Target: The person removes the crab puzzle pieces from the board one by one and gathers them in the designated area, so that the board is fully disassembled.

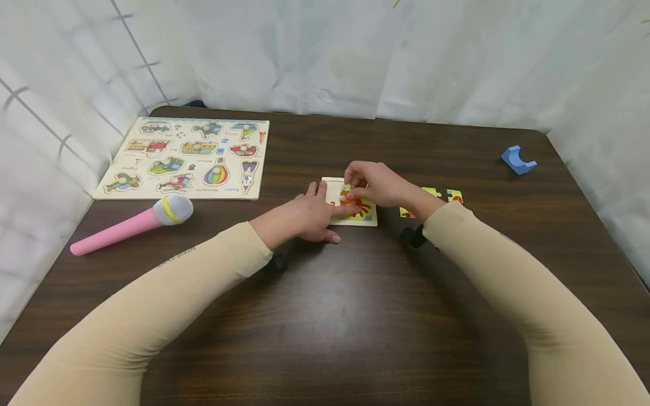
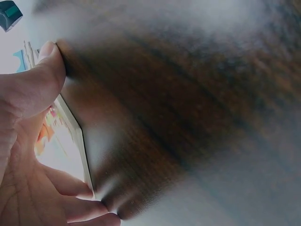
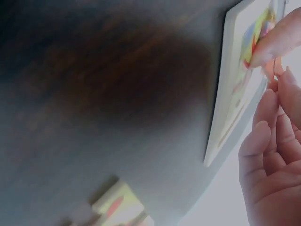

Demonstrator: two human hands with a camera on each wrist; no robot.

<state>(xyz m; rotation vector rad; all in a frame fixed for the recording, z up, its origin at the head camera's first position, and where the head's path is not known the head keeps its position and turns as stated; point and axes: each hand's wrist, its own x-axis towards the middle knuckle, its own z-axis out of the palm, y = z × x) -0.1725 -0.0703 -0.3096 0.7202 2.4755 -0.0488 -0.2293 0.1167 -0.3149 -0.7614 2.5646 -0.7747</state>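
A small jigsaw tray (image 1: 367, 223) with a pale rim lies mid-table, partly filled with yellow and red pieces. Over its left side my left hand (image 1: 316, 214) is spread, the index finger stretched across the pieces and the thumb on the table. In the left wrist view its other fingertips rest by the tray's edge. My right hand (image 1: 381, 183) comes in from the right and pinches an orange jigsaw piece (image 1: 350, 198) between thumb and fingers, low over the tray. The fingers partly cover that piece.
Loose jigsaw pieces (image 1: 455, 195) lie right of the tray, partly behind my right forearm. A peg puzzle board (image 1: 175, 155) with vehicles sits at the back left, a pink toy microphone (image 1: 127, 228) in front of it. A blue curved block (image 1: 518, 160) stands at the far right.
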